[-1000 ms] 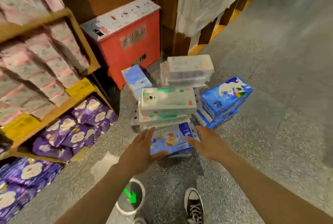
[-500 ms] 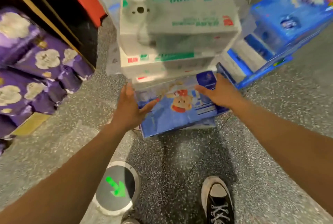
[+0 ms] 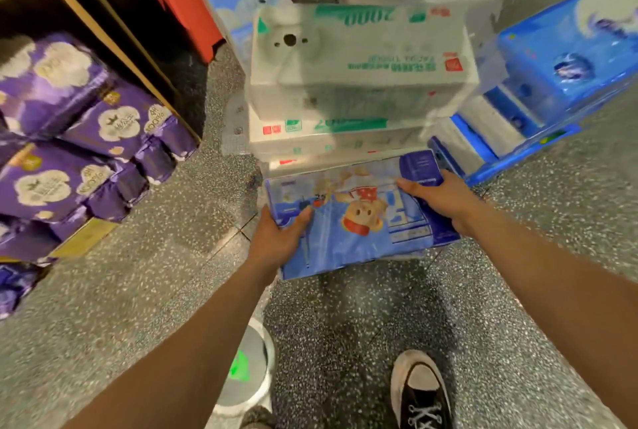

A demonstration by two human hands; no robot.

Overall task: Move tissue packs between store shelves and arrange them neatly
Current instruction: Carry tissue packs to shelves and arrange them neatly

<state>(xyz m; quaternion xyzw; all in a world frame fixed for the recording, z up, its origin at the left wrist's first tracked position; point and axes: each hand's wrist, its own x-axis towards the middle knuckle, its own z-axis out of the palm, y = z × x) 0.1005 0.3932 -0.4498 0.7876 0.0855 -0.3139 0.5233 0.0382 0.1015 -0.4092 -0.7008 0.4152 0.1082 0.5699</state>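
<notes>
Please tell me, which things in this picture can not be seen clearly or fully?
Head view:
- Underside of the blue cartoon-printed plastic tissue pack: hidden by the pack itself; lifted or resting, cannot tell.
- Left hand fingers: under the pack, only thumb shows.
- Small green print on the white plastic-wrapped tissue pack: blurred.
- Bright blue plastic-wrapped pack: cut off by the right edge.
</notes>
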